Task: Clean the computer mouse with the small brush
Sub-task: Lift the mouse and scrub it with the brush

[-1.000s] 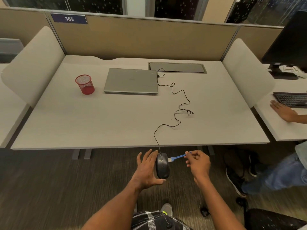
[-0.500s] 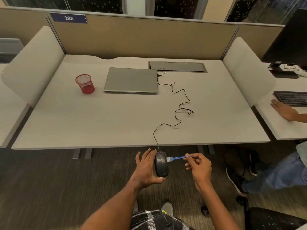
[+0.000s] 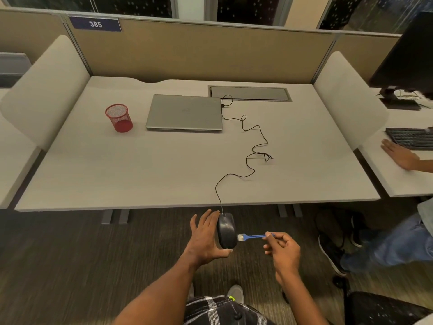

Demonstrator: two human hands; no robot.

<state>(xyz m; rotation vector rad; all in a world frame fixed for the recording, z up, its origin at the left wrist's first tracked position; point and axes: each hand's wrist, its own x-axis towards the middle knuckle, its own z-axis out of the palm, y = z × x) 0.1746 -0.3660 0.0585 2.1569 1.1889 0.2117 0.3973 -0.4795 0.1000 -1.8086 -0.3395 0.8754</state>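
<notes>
Computer mouse (image 3: 226, 231) is held in the air just off the near edge of the desk (image 3: 117, 174), over the carpet (image 3: 58, 266), nose toward the desk. My left hand (image 3: 205, 240) cradles it, fingers spread along its far flank and thumb hooked under the rear end. My right hand (image 3: 282, 252) pinches the handle end of the small brush (image 3: 254, 236), the other fingers curled in. Change over the last second: the bristles have travelled from up near the buttons down the mouse's right flank and now sit against its middle, and the right hand has dropped with them; the mouse has barely shifted. I read that as one stroke along the side seam done, with the top, wheel and underside likely still to do. The cable (image 3: 254, 146) runs slack from the mouse nose over the desk in loose loops to the closed grey laptop (image 3: 185, 112). Left of the laptop stands a red mesh cup (image 3: 119, 118); behind it is a cable hatch (image 3: 249, 93). A tan partition (image 3: 199, 50) backs the desk, with plate 385 (image 3: 95, 24). At the neighbouring desk on the right, another person's hand (image 3: 400, 156) rests near a keyboard (image 3: 412, 138), below a dark monitor (image 3: 410, 55)
</notes>
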